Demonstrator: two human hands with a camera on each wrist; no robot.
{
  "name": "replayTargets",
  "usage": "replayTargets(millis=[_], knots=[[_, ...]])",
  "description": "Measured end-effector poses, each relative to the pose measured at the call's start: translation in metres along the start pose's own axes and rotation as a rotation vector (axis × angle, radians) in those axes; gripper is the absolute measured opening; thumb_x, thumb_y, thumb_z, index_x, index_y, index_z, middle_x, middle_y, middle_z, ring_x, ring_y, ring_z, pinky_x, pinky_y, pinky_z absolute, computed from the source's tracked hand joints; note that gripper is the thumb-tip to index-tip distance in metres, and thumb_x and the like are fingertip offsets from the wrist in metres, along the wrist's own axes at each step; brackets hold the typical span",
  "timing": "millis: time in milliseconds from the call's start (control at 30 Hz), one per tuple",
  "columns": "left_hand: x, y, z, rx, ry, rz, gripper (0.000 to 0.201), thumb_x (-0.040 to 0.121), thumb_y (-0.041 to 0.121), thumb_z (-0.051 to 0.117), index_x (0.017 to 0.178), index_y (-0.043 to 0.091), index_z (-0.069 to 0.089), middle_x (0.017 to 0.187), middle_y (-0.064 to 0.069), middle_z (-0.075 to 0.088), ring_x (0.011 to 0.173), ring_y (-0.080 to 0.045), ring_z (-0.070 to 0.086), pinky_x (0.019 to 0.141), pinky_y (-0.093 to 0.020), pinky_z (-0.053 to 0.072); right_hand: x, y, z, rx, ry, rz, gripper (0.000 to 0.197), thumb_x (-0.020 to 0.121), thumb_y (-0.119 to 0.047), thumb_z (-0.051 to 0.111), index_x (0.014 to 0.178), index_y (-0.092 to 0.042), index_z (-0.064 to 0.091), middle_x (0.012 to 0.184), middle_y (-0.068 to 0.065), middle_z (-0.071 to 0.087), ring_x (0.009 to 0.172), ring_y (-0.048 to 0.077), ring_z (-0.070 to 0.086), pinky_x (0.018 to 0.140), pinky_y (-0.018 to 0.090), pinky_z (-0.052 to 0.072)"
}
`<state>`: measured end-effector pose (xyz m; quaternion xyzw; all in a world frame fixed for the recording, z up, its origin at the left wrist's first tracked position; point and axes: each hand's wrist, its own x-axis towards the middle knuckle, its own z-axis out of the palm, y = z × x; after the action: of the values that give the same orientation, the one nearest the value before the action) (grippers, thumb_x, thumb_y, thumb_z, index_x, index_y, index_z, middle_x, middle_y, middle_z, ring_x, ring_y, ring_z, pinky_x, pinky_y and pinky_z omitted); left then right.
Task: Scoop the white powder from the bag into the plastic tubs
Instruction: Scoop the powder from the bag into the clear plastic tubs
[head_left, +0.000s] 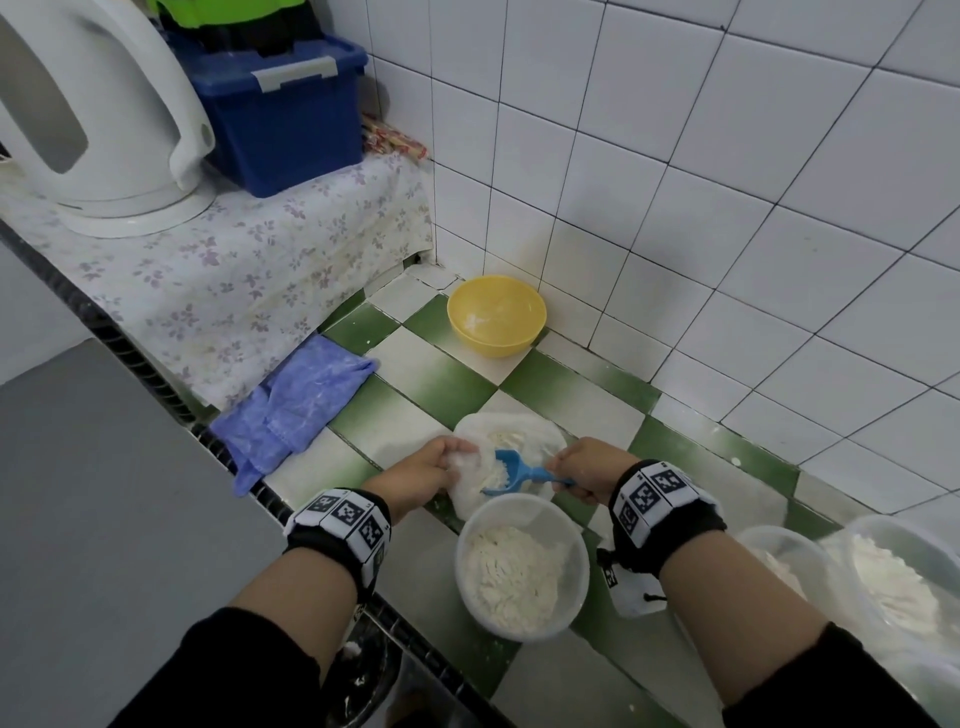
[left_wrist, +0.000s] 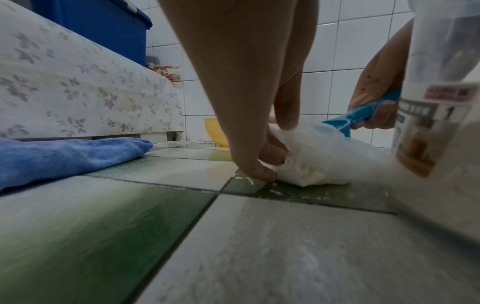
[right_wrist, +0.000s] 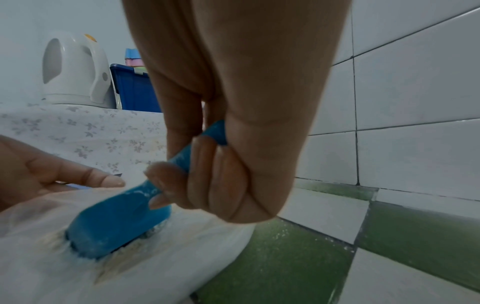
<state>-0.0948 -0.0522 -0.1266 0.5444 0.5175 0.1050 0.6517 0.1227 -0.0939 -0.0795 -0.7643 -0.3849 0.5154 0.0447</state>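
Green-checked tile counter, left grip pinching bag, right grip clenched round blue scoop

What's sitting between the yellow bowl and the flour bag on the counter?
Nothing: in the head view only bare green and white counter tiles lie between the yellow bowl and the bag.

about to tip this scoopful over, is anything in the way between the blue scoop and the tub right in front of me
Nothing visible blocks it. The blue scoop, held by the right hand, sits in the bag mouth, directly behind the open, lidless tub. The left hand grips the bag's left edge, off that path.
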Motion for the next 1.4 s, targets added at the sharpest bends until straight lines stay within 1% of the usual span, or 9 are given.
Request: replayTargets(millis=[100, 267, 500, 733, 900, 1067, 1233, 1333, 1400], knots=[[-0.001, -0.003, 0.001, -0.110, 0.077, -0.012, 0.035, 0.098, -0.005, 0.040, 0.120, 0.020, 0.052, 0.122, -0.011, 0.057, 0.113, -0.025, 0.058, 0.099, -0.039, 0.051, 0.001, 0.005, -0.002, 0.017, -0.022, 0.000, 0.030, 0.097, -0.022, 0.046, 0.101, 0.002, 0.064, 0.080, 0.010, 0.057, 0.053, 0.014, 0.039, 0.054, 0.026, 0.034], [-0.004, -0.007, 0.000, -0.116, 0.259, -0.057, 0.032, 0.097, 0.001, 0.041, 0.122, 0.018, 0.051, 0.110, -0.008, 0.057, 0.086, -0.020, 0.058, 0.074, -0.032, 0.054, 0.000, 0.013, -0.007, 0.050, 0.093, -0.019, 0.024, 0.093, -0.020, 0.054, 0.070, -0.014, 0.053, 0.060, 0.003, 0.051, 0.050, 0.013, 0.044, 0.048, 0.024, 0.036], [-0.012, -0.007, -0.006, -0.096, 0.327, -0.057, 0.035, 0.096, -0.002, 0.042, 0.128, 0.011, 0.051, 0.116, -0.013, 0.054, 0.090, -0.022, 0.055, 0.065, -0.028, 0.051, -0.012, 0.008, -0.009, -0.083, 0.125, -0.023, 0.027, 0.093, -0.021, 0.054, 0.067, -0.018, 0.049, 0.061, -0.001, 0.050, 0.050, 0.010, 0.045, 0.046, 0.020, 0.036], [-0.025, -0.008, -0.009, -0.120, 0.239, -0.007, 0.036, 0.096, -0.001, 0.045, 0.122, 0.019, 0.061, 0.114, -0.006, 0.062, 0.087, -0.012, 0.060, 0.066, -0.019, 0.048, -0.020, 0.006, -0.012, 0.021, 0.048, 0.044, 0.024, 0.096, -0.019, 0.049, 0.095, 0.001, 0.062, 0.082, 0.012, 0.052, 0.053, 0.014, 0.036, 0.053, 0.026, 0.032], [-0.031, -0.003, -0.006, -0.176, 0.230, -0.051, 0.031, 0.099, 0.009, 0.046, 0.121, 0.022, 0.062, 0.111, 0.000, 0.064, 0.095, -0.011, 0.060, 0.072, -0.023, 0.046, -0.040, 0.009, -0.022, 0.333, 0.032, -0.049, 0.020, 0.097, -0.008, 0.042, 0.092, 0.002, 0.059, 0.064, 0.007, 0.049, 0.050, 0.012, 0.030, 0.049, 0.024, 0.025], [-0.036, 0.001, 0.000, -0.202, 0.232, -0.091, 0.030, 0.099, 0.011, 0.047, 0.124, 0.021, 0.062, 0.114, 0.000, 0.063, 0.102, -0.015, 0.058, 0.070, -0.025, 0.043, -0.066, 0.012, -0.036, 0.431, 0.021, -0.158, 0.019, 0.093, -0.009, 0.045, 0.093, 0.001, 0.061, 0.058, 0.004, 0.051, 0.049, 0.012, 0.031, 0.048, 0.023, 0.024], [-0.040, -0.005, 0.010, -0.211, 0.222, -0.107, 0.028, 0.100, 0.012, 0.048, 0.124, 0.018, 0.061, 0.108, -0.003, 0.063, 0.096, -0.016, 0.058, 0.081, -0.030, 0.044, -0.094, 0.023, -0.047, 0.378, -0.005, -0.242, 0.020, 0.087, -0.010, 0.049, 0.090, 0.003, 0.064, 0.059, 0.007, 0.050, 0.044, 0.011, 0.033, 0.040, 0.020, 0.026], [-0.041, -0.009, 0.015, -0.229, 0.243, -0.111, 0.027, 0.099, 0.011, 0.051, 0.123, 0.017, 0.061, 0.099, -0.002, 0.063, 0.082, -0.013, 0.060, 0.089, -0.033, 0.045, -0.109, 0.030, -0.049, 0.288, 0.003, -0.266, 0.021, 0.083, -0.010, 0.051, 0.087, 0.004, 0.066, 0.059, 0.008, 0.051, 0.045, 0.012, 0.033, 0.043, 0.022, 0.024], [-0.042, -0.010, 0.017, -0.242, 0.251, -0.111, 0.027, 0.099, 0.012, 0.052, 0.123, 0.016, 0.062, 0.095, 0.000, 0.062, 0.076, -0.009, 0.058, 0.088, -0.032, 0.046, -0.120, 0.032, -0.047, 0.184, 0.028, -0.277, 0.018, 0.078, -0.013, 0.056, 0.081, 0.000, 0.068, 0.057, 0.007, 0.052, 0.046, 0.013, 0.033, 0.046, 0.024, 0.023]])
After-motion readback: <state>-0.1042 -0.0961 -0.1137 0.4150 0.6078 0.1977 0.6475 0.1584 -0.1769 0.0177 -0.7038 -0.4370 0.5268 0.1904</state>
